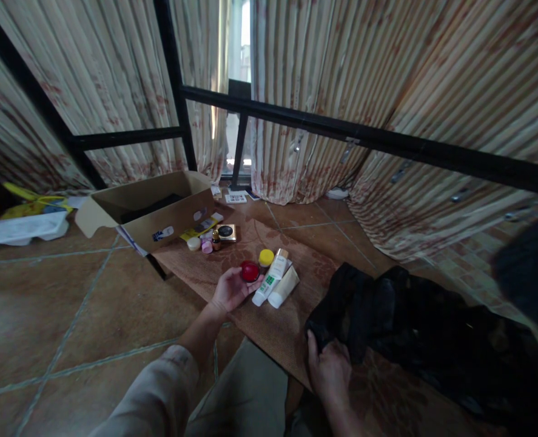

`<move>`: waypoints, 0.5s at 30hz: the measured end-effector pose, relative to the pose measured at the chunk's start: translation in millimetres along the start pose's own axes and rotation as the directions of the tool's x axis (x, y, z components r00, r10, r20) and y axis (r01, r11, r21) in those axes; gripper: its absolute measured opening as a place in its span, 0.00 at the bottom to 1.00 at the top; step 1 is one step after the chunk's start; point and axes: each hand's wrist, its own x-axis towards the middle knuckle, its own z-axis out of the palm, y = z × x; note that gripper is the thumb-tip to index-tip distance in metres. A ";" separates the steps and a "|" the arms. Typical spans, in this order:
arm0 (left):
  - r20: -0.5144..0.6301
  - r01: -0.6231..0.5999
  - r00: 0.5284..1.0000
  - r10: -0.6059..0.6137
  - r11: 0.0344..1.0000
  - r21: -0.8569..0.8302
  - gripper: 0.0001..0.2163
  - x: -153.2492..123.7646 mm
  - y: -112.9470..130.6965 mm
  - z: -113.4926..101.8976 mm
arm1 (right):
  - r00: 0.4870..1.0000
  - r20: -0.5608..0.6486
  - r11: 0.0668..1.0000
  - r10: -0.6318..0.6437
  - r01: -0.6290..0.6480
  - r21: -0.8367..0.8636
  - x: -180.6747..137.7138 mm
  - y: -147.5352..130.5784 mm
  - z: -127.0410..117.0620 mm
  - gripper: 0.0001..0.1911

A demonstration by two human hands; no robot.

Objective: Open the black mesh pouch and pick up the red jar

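My left hand (229, 292) is closed around a round, dark red glossy case (250, 271), held just above the brown patterned cloth. Right beside it lie a white tube with green print (264, 290), a cream tube (284, 287) and a tube with a tan end (279, 261). A yellow-lidded jar (265, 257) touches this group at the back. On the other side, my right hand (331, 367) grips the near edge of a crumpled black fabric item (387, 309); whether it is a bag or a garment I cannot tell.
An open cardboard box (178, 221) stands at the cloth's far left end. Near it sit a gold-edged square case (226, 232), a small brown bottle (216, 240), a pale round jar (194, 243) and pink containers (207, 246). Curtains and a black metal frame (296, 115) rise behind.
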 end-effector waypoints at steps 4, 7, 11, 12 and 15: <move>0.001 -0.006 1.000 0.006 1.000 -0.013 0.13 0.3 1.6 -0.3 | 0.999 -0.026 0.999 -0.035 0.035 -0.009 0.0 0.5 0.5 0.26; -0.036 -0.018 0.999 0.018 1.000 -0.003 0.14 1.6 2.0 0.4 | 0.999 -0.036 1.000 -0.017 0.017 -0.018 0.1 0.5 1.5 0.27; -0.084 -0.025 0.996 0.024 1.000 -0.010 0.16 3.9 1.6 1.2 | 0.999 -0.035 1.000 -0.011 0.011 -0.022 0.2 0.2 1.5 0.27; -0.089 -0.023 0.996 0.022 1.000 -0.014 0.17 4.4 1.4 1.3 | 0.999 -0.036 1.000 -0.009 0.009 -0.022 0.3 0.1 1.1 0.27; -0.096 -0.013 0.995 0.011 1.000 -0.022 0.17 4.7 1.4 1.8 | 1.000 -0.029 1.000 -0.008 0.008 -0.001 0.7 -0.1 -0.3 0.28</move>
